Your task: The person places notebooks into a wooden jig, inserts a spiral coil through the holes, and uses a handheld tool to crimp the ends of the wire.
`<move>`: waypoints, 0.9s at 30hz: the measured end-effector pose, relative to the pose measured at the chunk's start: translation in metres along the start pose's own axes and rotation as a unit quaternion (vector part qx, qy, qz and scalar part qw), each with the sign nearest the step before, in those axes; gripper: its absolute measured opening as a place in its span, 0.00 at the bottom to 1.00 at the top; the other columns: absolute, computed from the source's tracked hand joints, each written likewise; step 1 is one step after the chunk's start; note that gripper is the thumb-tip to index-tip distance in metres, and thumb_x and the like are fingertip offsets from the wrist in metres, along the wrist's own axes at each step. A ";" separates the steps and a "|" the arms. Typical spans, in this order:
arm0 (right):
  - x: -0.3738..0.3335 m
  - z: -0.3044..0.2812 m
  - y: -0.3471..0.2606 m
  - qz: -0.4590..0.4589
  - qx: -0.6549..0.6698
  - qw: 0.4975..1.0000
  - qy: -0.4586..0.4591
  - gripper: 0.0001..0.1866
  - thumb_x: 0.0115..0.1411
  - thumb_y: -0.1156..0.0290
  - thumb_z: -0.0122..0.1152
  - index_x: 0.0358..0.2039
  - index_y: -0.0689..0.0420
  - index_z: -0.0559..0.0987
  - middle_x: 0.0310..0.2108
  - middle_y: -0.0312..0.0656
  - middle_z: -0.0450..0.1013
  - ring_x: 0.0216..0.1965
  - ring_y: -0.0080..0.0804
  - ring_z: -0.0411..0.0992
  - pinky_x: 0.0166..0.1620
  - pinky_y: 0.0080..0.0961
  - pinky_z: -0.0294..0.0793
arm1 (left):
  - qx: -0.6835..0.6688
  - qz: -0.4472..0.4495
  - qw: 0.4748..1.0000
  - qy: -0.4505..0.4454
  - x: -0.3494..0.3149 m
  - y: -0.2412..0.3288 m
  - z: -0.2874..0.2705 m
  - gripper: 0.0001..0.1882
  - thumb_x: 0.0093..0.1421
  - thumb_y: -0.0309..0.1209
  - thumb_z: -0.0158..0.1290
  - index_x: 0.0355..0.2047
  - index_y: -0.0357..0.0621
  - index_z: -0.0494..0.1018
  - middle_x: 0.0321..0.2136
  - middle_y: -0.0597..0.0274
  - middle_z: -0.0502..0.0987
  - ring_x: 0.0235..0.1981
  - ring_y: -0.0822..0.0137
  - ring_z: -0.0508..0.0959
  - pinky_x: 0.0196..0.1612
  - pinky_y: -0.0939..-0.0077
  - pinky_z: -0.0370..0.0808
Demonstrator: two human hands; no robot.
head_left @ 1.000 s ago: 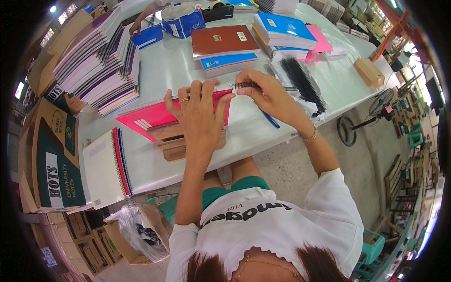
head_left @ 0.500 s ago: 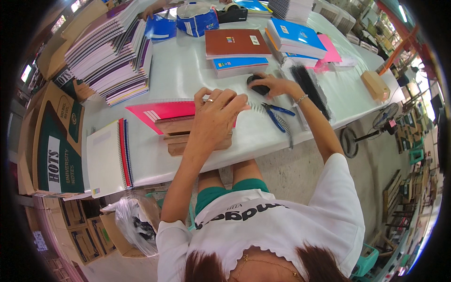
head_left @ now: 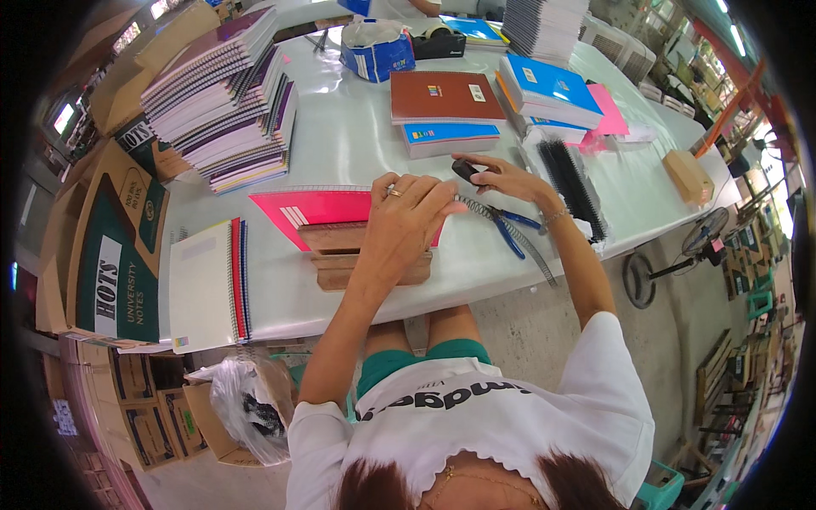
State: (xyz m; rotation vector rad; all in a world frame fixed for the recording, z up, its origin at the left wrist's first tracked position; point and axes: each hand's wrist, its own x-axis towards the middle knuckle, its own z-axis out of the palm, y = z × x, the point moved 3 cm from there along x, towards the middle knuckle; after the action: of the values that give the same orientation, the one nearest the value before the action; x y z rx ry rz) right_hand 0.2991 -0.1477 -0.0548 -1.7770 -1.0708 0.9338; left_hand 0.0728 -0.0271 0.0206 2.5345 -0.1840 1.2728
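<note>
A pink notebook (head_left: pixel 319 206) stands upright in a slotted wooden block (head_left: pixel 336 265) on the table in front of me. My left hand (head_left: pixel 404 217) is closed at the notebook's right end, its fingertips pinching a metal spiral coil (head_left: pixel 535 255). The coil's loose length trails right and over the table's front edge. My right hand (head_left: pixel 507 181) grips a small rounded black object (head_left: pixel 465 172), whose kind I cannot make out, just above the coil's pinched end. Blue-handled pliers (head_left: pixel 510 236) lie beneath the coil, below my right hand.
Tall stacks of spiral notebooks (head_left: pixel 225 110) stand at the left. A brown notebook (head_left: pixel 446 98) and blue notebooks (head_left: pixel 557 89) are piled at the back. Black coils (head_left: pixel 571 187) lie to the right. A green-and-brown carton (head_left: pixel 115 255) and spiral notebooks (head_left: pixel 204 285) sit at the left edge.
My right hand has picked up the black object from the table and brought it close to my left hand. The left hand keeps its place at the notebook. The view has shifted slightly.
</note>
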 end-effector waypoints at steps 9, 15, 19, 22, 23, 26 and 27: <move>-0.014 0.014 -0.045 -0.111 0.294 0.939 -0.139 0.43 0.60 0.45 0.58 0.67 0.56 0.57 0.58 0.42 0.64 0.52 0.28 0.68 0.51 0.31 0.71 | -0.013 0.004 1.000 -0.028 0.004 0.000 -0.005 0.10 0.57 0.40 0.57 0.33 0.50 0.72 0.29 0.68 0.74 0.35 0.65 0.75 0.47 0.65 0.64; -0.014 0.019 -0.066 -0.151 0.161 0.967 -0.130 0.39 0.60 0.44 0.57 0.63 0.59 0.65 0.57 0.44 0.67 0.53 0.30 0.69 0.52 0.31 0.73 | 0.000 -0.023 0.999 -0.037 0.001 0.002 -0.009 0.11 0.56 0.38 0.57 0.36 0.48 0.74 0.38 0.64 0.75 0.45 0.62 0.74 0.55 0.57 0.62; -0.029 0.011 -0.087 -0.210 0.107 0.966 -0.103 0.41 0.55 0.40 0.60 0.58 0.61 0.71 0.58 0.46 0.67 0.55 0.31 0.68 0.53 0.31 0.72 | 0.134 -0.159 0.978 0.012 -0.009 0.015 -0.020 0.17 0.50 0.45 0.63 0.35 0.50 0.74 0.50 0.61 0.68 0.60 0.58 0.63 0.62 0.47 0.52; -0.035 0.005 -0.100 -0.232 0.156 0.949 -0.148 0.42 0.52 0.39 0.63 0.56 0.62 0.73 0.57 0.46 0.69 0.56 0.32 0.68 0.54 0.30 0.72 | 0.163 -0.252 0.952 0.056 -0.022 0.010 -0.022 0.24 0.44 0.48 0.68 0.37 0.51 0.74 0.55 0.59 0.63 0.65 0.50 0.53 0.62 0.32 0.43; -0.039 0.006 -0.106 -0.269 0.139 0.940 -0.159 0.41 0.50 0.40 0.65 0.55 0.61 0.74 0.54 0.45 0.72 0.54 0.33 0.69 0.55 0.29 0.70 | 0.136 -0.242 0.959 0.065 -0.024 0.008 -0.021 0.24 0.44 0.47 0.68 0.36 0.51 0.74 0.54 0.58 0.63 0.65 0.49 0.54 0.62 0.33 0.45; -0.038 0.018 -0.128 -0.187 -0.142 0.962 -0.136 0.42 0.49 0.38 0.64 0.55 0.59 0.74 0.52 0.47 0.71 0.50 0.37 0.71 0.54 0.32 0.69 | 0.077 -0.219 0.968 0.089 -0.025 0.002 -0.020 0.23 0.43 0.44 0.69 0.35 0.49 0.74 0.52 0.57 0.64 0.64 0.47 0.55 0.61 0.38 0.50; -0.033 0.022 -0.133 -0.092 -0.246 0.958 -0.113 0.40 0.48 0.41 0.66 0.54 0.59 0.76 0.51 0.46 0.72 0.48 0.36 0.71 0.53 0.29 0.68 | 0.073 -0.215 0.969 0.093 -0.024 0.001 -0.022 0.22 0.43 0.44 0.69 0.34 0.49 0.74 0.51 0.57 0.65 0.63 0.47 0.57 0.61 0.41 0.52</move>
State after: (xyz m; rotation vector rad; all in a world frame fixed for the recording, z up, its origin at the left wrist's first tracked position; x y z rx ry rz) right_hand 0.2290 -0.1343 0.0638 -1.9452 -1.7019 0.8156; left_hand 0.0415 -0.0211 0.0144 2.3675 0.4910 1.3672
